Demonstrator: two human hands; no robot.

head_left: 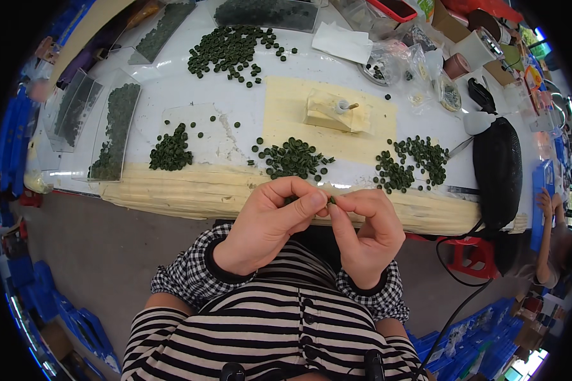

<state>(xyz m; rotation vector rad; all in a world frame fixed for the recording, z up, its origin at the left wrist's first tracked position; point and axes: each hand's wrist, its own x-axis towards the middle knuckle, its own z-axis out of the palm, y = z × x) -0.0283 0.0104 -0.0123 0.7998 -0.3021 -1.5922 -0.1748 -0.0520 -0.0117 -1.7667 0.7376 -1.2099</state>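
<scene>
My left hand point(267, 222) and my right hand point(365, 232) meet at the near edge of the white table point(235, 95). Between their fingertips they pinch one small dark green ring-shaped part point(331, 200). Just beyond the hands lies a pile of the same green parts point(292, 159). Another pile point(410, 162) sits to the right and a third point(171, 151) to the left. A small cream block with a peg point(337, 111) stands on a yellowish mat point(327, 120) behind the middle pile.
A large heap of green parts point(232, 51) lies at the back. Clear trays of parts point(114, 130) line the left side. A black pouch point(499, 171) lies right, with bags, tape rolls and boxes behind it. Another person point(550, 244) sits at far right. Blue crates point(76, 324) stand on the floor.
</scene>
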